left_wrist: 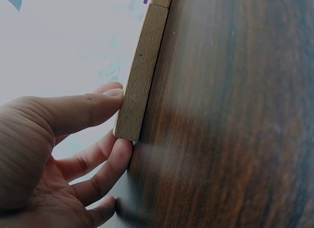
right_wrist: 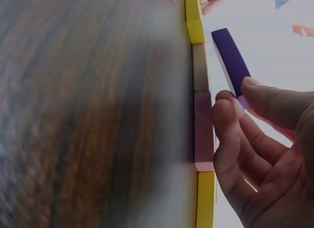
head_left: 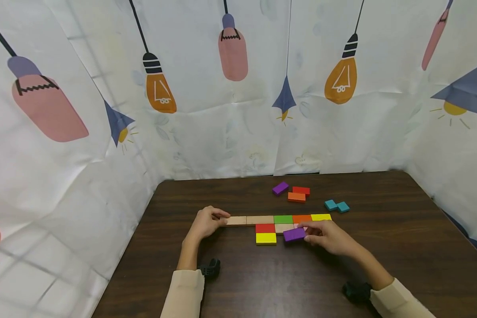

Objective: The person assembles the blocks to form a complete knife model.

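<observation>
My right hand (head_left: 331, 237) pinches a purple block (head_left: 294, 235) between thumb and fingers at its right end. The right wrist view shows this purple block (right_wrist: 232, 61) tilted and apart from the row beside it. At the row's left end, my left hand (head_left: 207, 222) holds the end of a plain wooden block (head_left: 236, 221), thumb on one side and fingertips at the end. The back row continues with another wooden block (head_left: 260, 220), then green (head_left: 283, 219), orange (head_left: 302, 218) and yellow (head_left: 321, 217) ones. In front lie red (head_left: 265, 228), wooden (head_left: 284, 228) and partly hidden pink (right_wrist: 203, 132) blocks, and a yellow block (head_left: 266, 239).
Behind the rows lie a loose purple block (head_left: 280, 188), a red block (head_left: 301, 191) and an orange block (head_left: 296, 197). Two teal blocks (head_left: 331, 205) lie further right. A patterned curtain (head_left: 238, 132) stands around the brown table (head_left: 238, 282).
</observation>
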### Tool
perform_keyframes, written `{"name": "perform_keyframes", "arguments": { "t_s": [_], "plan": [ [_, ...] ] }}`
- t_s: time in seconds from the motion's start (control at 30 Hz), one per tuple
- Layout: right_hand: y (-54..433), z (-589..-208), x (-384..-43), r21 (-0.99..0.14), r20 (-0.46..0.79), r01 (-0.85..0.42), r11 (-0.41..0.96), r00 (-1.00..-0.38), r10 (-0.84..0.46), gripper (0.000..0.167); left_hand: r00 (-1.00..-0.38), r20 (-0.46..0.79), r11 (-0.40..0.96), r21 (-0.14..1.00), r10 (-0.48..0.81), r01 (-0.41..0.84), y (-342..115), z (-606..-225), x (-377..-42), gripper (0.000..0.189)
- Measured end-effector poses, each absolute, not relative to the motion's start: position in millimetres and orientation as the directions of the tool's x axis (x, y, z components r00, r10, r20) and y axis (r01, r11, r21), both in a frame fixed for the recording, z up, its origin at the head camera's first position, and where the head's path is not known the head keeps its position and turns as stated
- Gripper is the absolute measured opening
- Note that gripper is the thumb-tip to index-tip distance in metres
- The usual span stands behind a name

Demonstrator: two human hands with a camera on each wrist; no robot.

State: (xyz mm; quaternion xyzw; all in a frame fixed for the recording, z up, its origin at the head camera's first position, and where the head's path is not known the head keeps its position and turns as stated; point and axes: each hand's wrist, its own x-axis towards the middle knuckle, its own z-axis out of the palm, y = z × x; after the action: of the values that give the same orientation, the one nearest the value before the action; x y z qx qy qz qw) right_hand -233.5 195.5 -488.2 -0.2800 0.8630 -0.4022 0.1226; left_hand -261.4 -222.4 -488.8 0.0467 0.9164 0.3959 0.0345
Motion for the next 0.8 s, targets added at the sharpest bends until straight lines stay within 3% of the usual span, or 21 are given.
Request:
{"name": "perform_keyframes", "arguments": {
  "t_s": [0.8],
  "plan": [
    [186.3, -490.5, -231.7, -0.736, -0.085, -0.364, 0.571, -0.787, -0.611, 0.034, -0.993, -0.029, 0.679, 0.732, 0.11, 0.054, -222.7, -489.9, -262.9, 0.013]
  ]
}}
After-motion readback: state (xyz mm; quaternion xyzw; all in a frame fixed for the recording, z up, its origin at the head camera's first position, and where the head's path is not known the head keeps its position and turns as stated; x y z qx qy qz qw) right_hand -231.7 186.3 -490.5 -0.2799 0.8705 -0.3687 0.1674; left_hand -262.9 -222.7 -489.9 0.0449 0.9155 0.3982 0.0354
